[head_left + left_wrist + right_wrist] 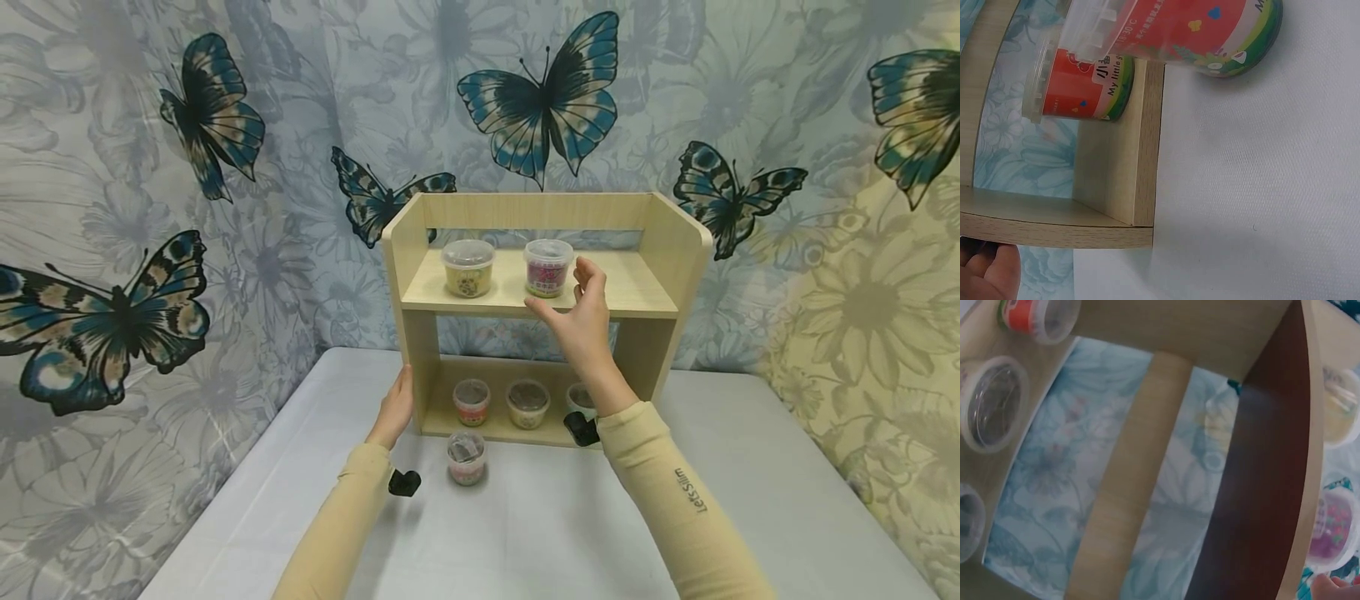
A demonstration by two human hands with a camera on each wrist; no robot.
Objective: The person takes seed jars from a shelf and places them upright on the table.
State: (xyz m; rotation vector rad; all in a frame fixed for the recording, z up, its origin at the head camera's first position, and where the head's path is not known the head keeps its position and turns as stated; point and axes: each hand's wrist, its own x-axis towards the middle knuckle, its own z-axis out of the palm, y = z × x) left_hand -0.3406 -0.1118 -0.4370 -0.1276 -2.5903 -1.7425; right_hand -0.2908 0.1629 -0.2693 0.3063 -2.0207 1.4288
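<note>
On the upper board of a small wooden shelf (pixel 540 307) stands a lidded plastic tub with purple contents (pixel 547 275). My right hand (pixel 587 321) is beside this tub, thumb and fingers spread apart in front and to its right; the right wrist view shows fingertips (pixel 1335 589) close to the tub, without a clear grip. Left of it stands a tub with a yellow label (pixel 468 271). My left hand (pixel 393 410) rests against the outside of the shelf's left side panel, fingers (pixel 1002 272) extended. A pinkish tub (pixel 467 460) stands on the table in front of the shelf.
On the lower board stand a red-labelled tub (pixel 472 403), a pale tub (pixel 528 406) and another tub (pixel 580 397) partly hidden by the right wrist's black camera (pixel 581 429). A white cloth covers the table (pixel 525 533). Butterfly-patterned wall covering (pixel 300 275) stands behind.
</note>
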